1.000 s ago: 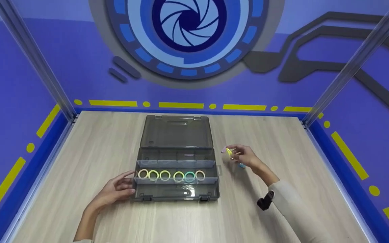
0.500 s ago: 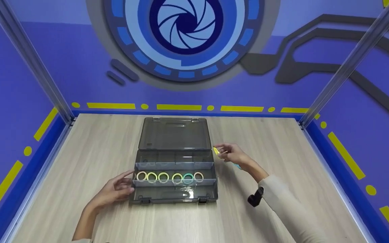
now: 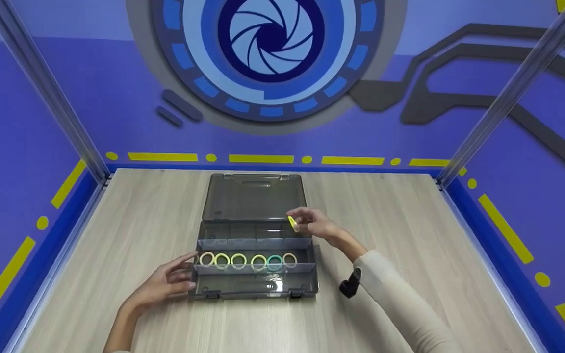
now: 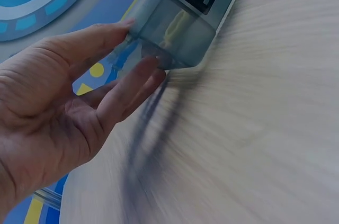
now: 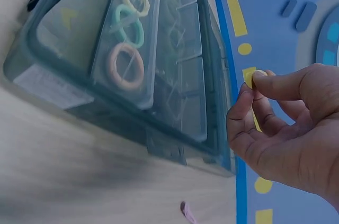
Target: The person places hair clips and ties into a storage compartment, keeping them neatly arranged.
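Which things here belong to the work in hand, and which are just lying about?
In the work:
Box, with its lid open
Rings in a row inside it
Yellow band, pinched by the right hand

Lying about:
Pink item on the table, cut off by the frame; possibly meant for the box too, but I can't tell

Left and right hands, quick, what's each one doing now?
Left hand: open, touching the translucent grey plastic box.
Right hand: closed, pinching a thin yellow object.
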Demonstrator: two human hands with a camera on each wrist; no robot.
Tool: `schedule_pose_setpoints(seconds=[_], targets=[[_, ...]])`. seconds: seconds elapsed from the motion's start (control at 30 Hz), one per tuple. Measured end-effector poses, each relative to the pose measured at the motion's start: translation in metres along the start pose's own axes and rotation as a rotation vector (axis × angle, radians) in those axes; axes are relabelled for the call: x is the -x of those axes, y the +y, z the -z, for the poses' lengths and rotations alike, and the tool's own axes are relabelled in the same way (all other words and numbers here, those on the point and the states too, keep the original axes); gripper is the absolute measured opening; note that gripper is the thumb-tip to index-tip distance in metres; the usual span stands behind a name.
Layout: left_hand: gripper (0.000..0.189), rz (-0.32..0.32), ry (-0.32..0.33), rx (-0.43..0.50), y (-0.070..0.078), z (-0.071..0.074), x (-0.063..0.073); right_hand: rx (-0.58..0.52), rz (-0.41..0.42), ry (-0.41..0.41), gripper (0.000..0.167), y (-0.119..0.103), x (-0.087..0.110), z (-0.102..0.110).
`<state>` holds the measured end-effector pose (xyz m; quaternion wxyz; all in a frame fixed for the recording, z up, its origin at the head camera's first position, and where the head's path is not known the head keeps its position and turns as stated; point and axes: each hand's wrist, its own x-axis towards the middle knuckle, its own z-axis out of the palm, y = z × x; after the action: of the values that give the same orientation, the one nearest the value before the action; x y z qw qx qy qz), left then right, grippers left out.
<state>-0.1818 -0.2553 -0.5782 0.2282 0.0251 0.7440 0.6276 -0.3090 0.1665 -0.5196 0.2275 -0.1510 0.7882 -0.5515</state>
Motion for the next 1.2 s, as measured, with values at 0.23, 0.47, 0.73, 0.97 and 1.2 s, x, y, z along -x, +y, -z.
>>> schedule_pose_setpoints(seconds=[0.23,0.47,0.73,0.97,1.2], targets=[[0.082,0.04,0.028,0.01,0.0,-0.001,0.0,-0.045,-0.008,0.034,0.04,-0.006,-0.015,-0.015],[0.083,0.039,0.015,0.043,0.0,-0.002,0.002,-0.112,0.062,0.038,0.039,-0.01,-0.032,-0.031],[0.083,0.012,0.0,0.044,-0.001,-0.002,0.003,-0.093,0.087,0.022,0.042,-0.012,-0.046,-0.049],[0.082,0.029,0.027,0.047,-0.002,-0.002,0.002,-0.062,0.1,0.04,0.04,-0.011,-0.055,-0.067],[0.081,0.038,0.039,0.07,-0.003,-0.004,0.002,0.003,0.182,0.056,0.039,-0.006,-0.061,-0.084]])
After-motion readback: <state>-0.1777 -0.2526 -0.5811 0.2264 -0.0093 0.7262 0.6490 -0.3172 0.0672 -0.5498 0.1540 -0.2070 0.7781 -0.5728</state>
